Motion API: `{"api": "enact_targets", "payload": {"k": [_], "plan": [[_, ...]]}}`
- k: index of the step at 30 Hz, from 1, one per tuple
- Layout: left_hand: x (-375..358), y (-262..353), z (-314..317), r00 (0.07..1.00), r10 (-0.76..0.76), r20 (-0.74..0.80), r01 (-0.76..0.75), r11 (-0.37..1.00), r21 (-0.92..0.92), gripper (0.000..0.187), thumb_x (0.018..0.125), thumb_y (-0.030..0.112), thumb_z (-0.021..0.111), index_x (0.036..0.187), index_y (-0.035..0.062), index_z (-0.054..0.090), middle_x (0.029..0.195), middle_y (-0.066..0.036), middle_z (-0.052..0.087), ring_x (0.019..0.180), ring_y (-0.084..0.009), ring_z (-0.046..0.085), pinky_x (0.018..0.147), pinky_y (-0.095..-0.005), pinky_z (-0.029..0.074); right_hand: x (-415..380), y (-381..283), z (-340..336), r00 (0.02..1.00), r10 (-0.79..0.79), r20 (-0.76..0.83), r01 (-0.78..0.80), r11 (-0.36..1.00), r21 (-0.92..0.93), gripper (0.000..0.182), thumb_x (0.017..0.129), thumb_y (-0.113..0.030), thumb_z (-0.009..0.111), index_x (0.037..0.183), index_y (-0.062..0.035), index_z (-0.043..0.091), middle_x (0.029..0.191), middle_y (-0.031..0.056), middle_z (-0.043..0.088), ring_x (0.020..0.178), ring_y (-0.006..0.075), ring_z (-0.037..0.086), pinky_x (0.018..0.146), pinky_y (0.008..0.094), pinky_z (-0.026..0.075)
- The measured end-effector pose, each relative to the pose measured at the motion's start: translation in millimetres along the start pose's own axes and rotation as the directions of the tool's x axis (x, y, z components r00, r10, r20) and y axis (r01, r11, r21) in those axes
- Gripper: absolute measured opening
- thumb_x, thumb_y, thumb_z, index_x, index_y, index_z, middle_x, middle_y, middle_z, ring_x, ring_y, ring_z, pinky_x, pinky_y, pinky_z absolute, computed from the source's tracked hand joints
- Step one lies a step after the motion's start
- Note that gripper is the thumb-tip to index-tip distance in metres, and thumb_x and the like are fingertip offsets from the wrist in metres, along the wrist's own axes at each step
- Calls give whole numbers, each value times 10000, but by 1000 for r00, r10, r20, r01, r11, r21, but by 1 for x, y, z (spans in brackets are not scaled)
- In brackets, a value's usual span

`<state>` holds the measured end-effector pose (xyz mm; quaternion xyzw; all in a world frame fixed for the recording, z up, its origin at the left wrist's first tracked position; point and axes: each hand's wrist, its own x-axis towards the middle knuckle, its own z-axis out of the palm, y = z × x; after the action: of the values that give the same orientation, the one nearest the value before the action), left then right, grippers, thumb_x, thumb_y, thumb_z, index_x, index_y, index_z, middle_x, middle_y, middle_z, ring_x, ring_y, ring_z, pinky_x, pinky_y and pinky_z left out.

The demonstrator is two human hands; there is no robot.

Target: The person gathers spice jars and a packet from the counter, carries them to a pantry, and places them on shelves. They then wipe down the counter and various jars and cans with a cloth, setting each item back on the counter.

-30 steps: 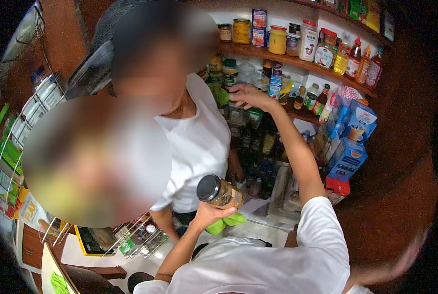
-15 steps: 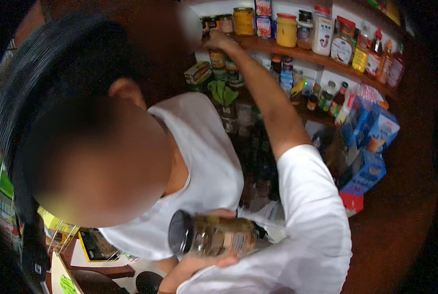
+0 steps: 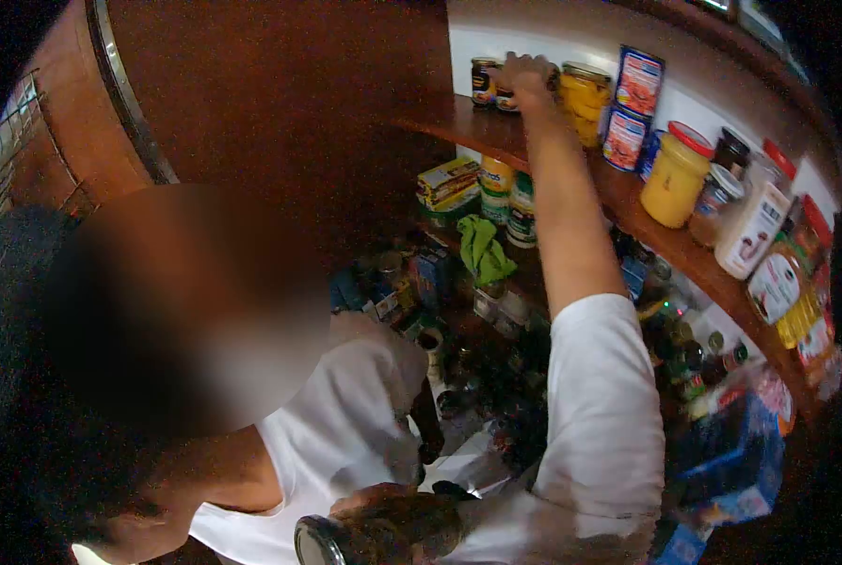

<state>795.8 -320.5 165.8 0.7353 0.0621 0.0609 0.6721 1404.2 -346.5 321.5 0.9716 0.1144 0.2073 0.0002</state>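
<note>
My right hand [image 3: 526,73] reaches up to the upper shelf, fingers curled down over the top of a small dark jar [image 3: 505,100]. Another small dark jar [image 3: 483,83] stands just left of it, and a glass jar of yellow-orange pieces [image 3: 585,102] to its right. Low in the view, my left hand [image 3: 374,496] is wrapped round a large glass jar [image 3: 397,535], tilted on its side with its dark lid toward the left. Blur and shadow hide the jar's contents and most of the left fingers.
Another person in a white top [image 3: 336,414] stands close on the left. The wooden shelf [image 3: 618,193] also bears red-and-white packs [image 3: 640,85], a red-lidded yellow jar [image 3: 677,179] and several bottles. Below are a green cloth [image 3: 484,250], cans [image 3: 522,212] and blue boxes [image 3: 736,461].
The view has swung up and toward the left end of the shelf. The other person appears lower. My right hand stays at the small jars, and the large jar sits lower in view.
</note>
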Motion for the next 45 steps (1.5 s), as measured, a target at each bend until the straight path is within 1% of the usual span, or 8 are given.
{"api": "enact_targets", "payload": {"k": [16, 20, 23, 24, 25, 27, 39, 45], "plan": [[11, -15, 50, 994, -19, -105, 24, 999, 48, 762, 634, 259, 819, 1223, -4, 412, 1118, -103, 537, 1047, -177, 518, 926, -333, 414, 19, 12, 24, 976, -108, -191, 137, 980, 145, 687, 698, -561, 594, 1190, -88, 510, 1167, 150, 578, 1008, 333, 587, 832, 535, 434], [5, -55, 53, 952, 291, -92, -209, 842, 498, 641, 696, 256, 777, 1191, 6, 456, 1116, -111, 559, 1042, -186, 539, 925, -334, 418, -46, 10, -6, 901, -411, -138, 402, 911, -90, 563, 690, -312, 721, 1178, -122, 513, 1128, 90, 591, 973, 277, 582, 795, 401, 480], [12, -35, 62, 969, 54, -241, -196, 763, -616, 530, 660, 293, 802, 1068, 48, 569, 1083, -86, 599, 963, -176, 583, 860, -315, 461, -24, 29, 41, 675, -578, -458, 665, 746, 40, 529, 677, -229, 731, 1163, -187, 527, 1010, 125, 565, 922, 297, 556, 777, 405, 478], [13, -48, 54, 931, 237, -277, -294, 937, -187, 505, 646, 299, 810, 1023, 49, 588, 1007, -71, 625, 897, -162, 599, 825, -307, 476, -6, 39, 48, 528, -691, -495, 791, 611, -10, 472, 708, -209, 701, 1147, -177, 533, 969, 151, 579, 885, 325, 568, 748, 418, 489], [12, -59, 43, 897, 371, -238, -300, 909, 289, 480, 631, 305, 819, 979, 51, 606, 931, -56, 652, 831, -147, 615, 790, -299, 492, 23, 35, 49, 740, -567, -361, 608, 794, -2, 451, 781, -368, 589, 1153, -120, 532, 961, 183, 601, 844, 355, 592, 720, 449, 495], [6, -49, 42, 877, 346, -334, -269, 929, 254, 412, 633, 282, 814, 915, 57, 615, 809, -42, 665, 716, -162, 624, 688, -291, 506, 15, 19, 25, 864, -468, -184, 479, 878, 17, 793, 778, -695, 436, 985, 51, 610, 930, 281, 617, 863, 427, 593, 737, 485, 460], [-48, -88, -13, 829, 94, -552, -122, 992, -14, 663, 602, 233, 852, 1137, 30, 517, 1092, -62, 592, 1008, -162, 539, 931, -323, 416, -67, -34, -20, 521, -761, -386, 492, 637, -593, 666, 799, -634, 485, 1219, -118, 518, 1069, 164, 614, 936, 367, 600, 797, 425, 493], [-108, -92, -49, 622, 199, -757, -333, 942, -26, 698, 615, 208, 845, 1185, 35, 480, 1141, -68, 562, 1062, -164, 506, 972, -332, 384, -203, -87, -96, 556, -527, -643, 794, 564, 225, 482, 896, -402, 521, 1226, -51, 510, 1214, 137, 549, 1057, 244, 564, 872, 344, 446]]}}
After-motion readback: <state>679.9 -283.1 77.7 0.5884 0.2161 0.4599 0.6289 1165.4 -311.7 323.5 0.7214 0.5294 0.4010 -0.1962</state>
